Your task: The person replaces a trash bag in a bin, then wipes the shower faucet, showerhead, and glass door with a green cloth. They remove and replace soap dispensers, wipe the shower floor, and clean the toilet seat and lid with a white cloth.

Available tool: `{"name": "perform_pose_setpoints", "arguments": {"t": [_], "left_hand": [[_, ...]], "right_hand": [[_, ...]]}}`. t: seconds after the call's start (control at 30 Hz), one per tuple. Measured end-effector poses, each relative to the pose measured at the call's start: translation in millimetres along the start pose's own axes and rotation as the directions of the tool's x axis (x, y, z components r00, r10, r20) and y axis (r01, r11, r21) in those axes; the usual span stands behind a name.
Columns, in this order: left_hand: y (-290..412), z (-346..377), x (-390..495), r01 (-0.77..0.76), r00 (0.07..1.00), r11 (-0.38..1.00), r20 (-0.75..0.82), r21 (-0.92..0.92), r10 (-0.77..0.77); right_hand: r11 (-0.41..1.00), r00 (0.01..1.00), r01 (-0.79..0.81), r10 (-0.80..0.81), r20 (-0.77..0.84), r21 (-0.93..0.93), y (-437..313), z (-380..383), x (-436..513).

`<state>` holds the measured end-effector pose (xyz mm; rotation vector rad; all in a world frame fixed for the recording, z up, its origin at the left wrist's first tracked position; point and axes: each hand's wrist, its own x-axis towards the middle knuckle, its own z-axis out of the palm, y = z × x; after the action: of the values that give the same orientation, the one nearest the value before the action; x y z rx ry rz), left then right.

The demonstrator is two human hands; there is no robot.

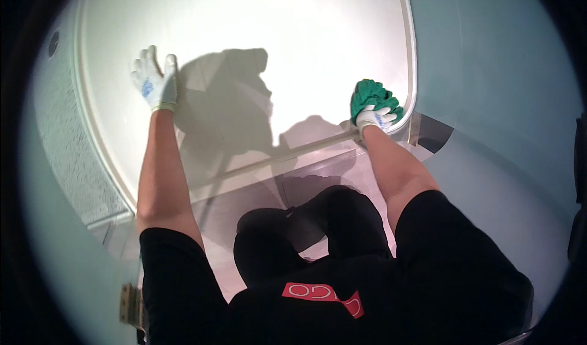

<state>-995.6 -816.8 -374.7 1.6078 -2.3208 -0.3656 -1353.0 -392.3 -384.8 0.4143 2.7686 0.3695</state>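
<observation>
My left hand [155, 81], in a white knit work glove with blue print, rests on a broad white panel [316, 28] with its fingers spread and nothing held. Toward the panel's near right corner, my right hand [377, 117] wears a matching glove and presses on a bunched green cloth [369, 93]. The cloth lies against the white surface, close to the pale raised rim [412, 65]. Part of the cloth is hidden under my fingers. My shadow falls over the panel between both hands.
A speckled grey strip [69, 129] with a dark round fitting [54, 44] runs along the left. Greenish glass-like panels [495, 47] stand on the right. A metal hinge-like fitting [130, 304] is at lower left. Light tiles [257, 191] lie before my knees.
</observation>
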Motion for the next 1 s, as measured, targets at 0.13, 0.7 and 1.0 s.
{"name": "perform_pose_setpoints", "arguments": {"t": [0.13,0.7,1.0], "left_hand": [[16.3,-42.3,-138.2,0.379,0.913,0.617,0.172,-0.690,-0.369],[-117.3,-48.8,-435.4,0.993,-0.096,-0.034,-0.604,-0.113,-0.791],[-103.9,-69.3,-417.6,0.988,-0.155,-0.111,-0.658,-0.108,-0.737]], "right_hand": [[0.972,0.973,0.229,-0.229,0.008,-0.059,-8.8,3.6,-154.4],[-0.655,-0.666,0.718,-0.745,-0.040,0.235,-67.8,7.7,-537.8],[-0.481,-0.438,0.876,-0.826,0.355,-0.039,-68.0,69.8,-561.8]]}}
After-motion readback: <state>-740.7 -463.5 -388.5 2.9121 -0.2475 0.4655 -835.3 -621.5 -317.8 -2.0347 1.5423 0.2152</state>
